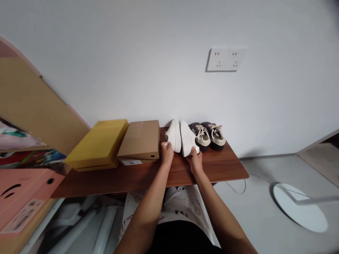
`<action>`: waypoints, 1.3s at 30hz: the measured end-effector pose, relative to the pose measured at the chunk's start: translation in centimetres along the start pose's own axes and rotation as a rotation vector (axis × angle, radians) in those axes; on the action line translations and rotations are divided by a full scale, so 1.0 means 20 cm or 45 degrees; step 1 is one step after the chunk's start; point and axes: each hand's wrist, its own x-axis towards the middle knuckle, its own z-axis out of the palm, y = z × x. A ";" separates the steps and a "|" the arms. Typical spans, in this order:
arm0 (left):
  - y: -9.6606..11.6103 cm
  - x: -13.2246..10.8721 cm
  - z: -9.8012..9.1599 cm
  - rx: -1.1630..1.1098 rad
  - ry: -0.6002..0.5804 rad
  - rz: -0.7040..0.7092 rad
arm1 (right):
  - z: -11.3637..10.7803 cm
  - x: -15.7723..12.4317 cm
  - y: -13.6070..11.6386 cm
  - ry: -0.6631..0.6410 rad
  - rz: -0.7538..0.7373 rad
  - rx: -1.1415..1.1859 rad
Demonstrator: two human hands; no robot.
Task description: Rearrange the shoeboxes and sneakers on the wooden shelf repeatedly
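Note:
Two white shoes stand on their sides, soles facing each other, on a dark red-brown wooden shelf (pixel 217 165). My left hand (pixel 167 152) is closed on the heel of the left white shoe (pixel 171 134). The heel of the right white shoe (pixel 186 138) is gripped by my right hand (pixel 196 158). Just right of them sits a pair of dark shoes with pale laces, the nearer one (pixel 203 138) beside the outer one (pixel 217 139). Fingers hide part of both white heels.
A brown cardboard box (pixel 140 137) and a yellow box (pixel 99 143) lie on the shelf's left part. Pink boxes (pixel 23 190) stand at lower left. A wall socket plate (pixel 225 60) is above, and a round white base (pixel 299 206) rests on the floor at right.

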 end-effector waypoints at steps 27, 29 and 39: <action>0.42 -0.18 0.66 -0.517 -0.414 -0.305 | -0.66 0.59 -0.50 0.326 -0.426 -0.141; 0.40 -0.22 0.69 -0.625 -0.413 -0.460 | -0.65 0.60 -0.47 0.316 -0.360 -0.151; 0.46 -0.41 0.54 -0.487 -0.526 -0.154 | -0.67 0.50 -0.42 0.575 -0.571 -0.939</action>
